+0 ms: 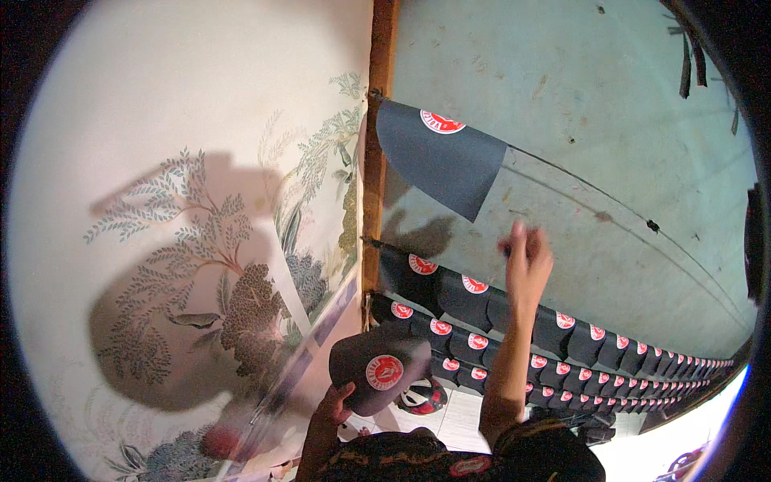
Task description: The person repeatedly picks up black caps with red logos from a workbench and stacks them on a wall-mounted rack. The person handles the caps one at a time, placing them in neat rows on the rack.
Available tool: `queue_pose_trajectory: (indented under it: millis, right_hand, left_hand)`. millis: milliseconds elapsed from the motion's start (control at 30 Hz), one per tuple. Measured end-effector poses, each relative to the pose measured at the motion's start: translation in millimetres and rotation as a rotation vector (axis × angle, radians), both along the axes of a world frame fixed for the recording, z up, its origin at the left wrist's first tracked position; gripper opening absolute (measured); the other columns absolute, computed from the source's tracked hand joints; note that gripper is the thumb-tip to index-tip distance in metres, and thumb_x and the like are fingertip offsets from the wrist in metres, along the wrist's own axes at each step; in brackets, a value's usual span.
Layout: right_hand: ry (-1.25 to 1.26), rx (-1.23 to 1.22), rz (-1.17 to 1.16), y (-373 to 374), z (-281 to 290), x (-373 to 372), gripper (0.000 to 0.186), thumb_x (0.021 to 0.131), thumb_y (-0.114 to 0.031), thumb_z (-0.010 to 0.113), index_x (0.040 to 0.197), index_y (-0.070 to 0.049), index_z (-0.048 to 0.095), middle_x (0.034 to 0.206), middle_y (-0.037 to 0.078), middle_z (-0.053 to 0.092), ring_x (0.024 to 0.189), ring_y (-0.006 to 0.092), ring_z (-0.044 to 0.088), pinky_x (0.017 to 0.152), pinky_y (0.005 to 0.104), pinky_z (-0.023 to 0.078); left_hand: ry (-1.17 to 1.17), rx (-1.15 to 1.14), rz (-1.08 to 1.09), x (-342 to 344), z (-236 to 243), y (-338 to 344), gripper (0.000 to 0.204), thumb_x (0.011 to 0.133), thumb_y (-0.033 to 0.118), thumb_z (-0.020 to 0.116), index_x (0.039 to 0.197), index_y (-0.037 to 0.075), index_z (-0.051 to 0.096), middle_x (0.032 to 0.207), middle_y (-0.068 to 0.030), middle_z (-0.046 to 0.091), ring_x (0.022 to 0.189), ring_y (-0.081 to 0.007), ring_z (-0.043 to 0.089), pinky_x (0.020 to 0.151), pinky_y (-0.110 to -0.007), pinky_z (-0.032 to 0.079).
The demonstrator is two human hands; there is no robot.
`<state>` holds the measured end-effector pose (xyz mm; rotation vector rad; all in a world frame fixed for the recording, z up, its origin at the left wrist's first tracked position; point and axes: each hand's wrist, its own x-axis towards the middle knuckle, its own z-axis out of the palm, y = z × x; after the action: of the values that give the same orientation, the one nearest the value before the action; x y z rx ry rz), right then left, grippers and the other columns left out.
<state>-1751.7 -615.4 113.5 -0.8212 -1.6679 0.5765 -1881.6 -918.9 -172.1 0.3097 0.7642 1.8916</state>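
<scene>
Low in the middle, my left hand (336,404) grips the edge of a dark cap-panel-shaped fabric piece (357,353) with a round red-and-white emblem. My right hand (528,261) is raised in front of the greenish wall, fingers curled and a little blurred. A small dark spot shows at its fingers, but I cannot make out what it is. Above and left of that hand, a similar dark fabric piece (446,157) hangs from a thin line (582,189), next to the wooden post. Its lower edge is curved on the left.
Below, several rows of the same dark pieces (466,301) hang along the wall, running down to the right. A wooden post (372,177) divides the greenish wall (642,104) from plant-patterned wallpaper (201,96). A red-and-black helmet-like object (434,398) lies on light floor tiles (463,422).
</scene>
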Motion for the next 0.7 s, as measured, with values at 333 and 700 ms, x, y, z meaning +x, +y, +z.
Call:
queue_pose_trajectory:
  millis: [333,700]
  right_hand:
    - [-0.076,-0.759,0.822,-81.8,-122.4,70.2,0.028,0.098,-0.027,0.054,0.103,-0.001,0.063,0.085,-0.001,0.061,0.077,0.0073,0.052,0.069,0.0239,0.043]
    - [0.451,-0.496,0.492,-64.5,-15.1,101.1,0.022,0.089,-0.017,0.064,0.106,-0.003,0.060,0.085,0.003,0.063,0.074,0.0086,0.057,0.067,0.0237,0.043]
  left_hand:
    - [0.030,-0.011,0.037,-11.7,91.2,37.5,0.068,0.085,0.037,0.068,0.137,0.004,0.040,0.129,-0.0099,0.054,0.115,-0.0269,0.056,0.100,-0.042,0.044]
    - [0.557,0.090,0.344,-23.3,266.0,135.7,0.031,0.089,0.033,0.067,0.098,0.003,0.065,0.087,0.0018,0.061,0.079,-0.0059,0.053,0.070,-0.022,0.041]
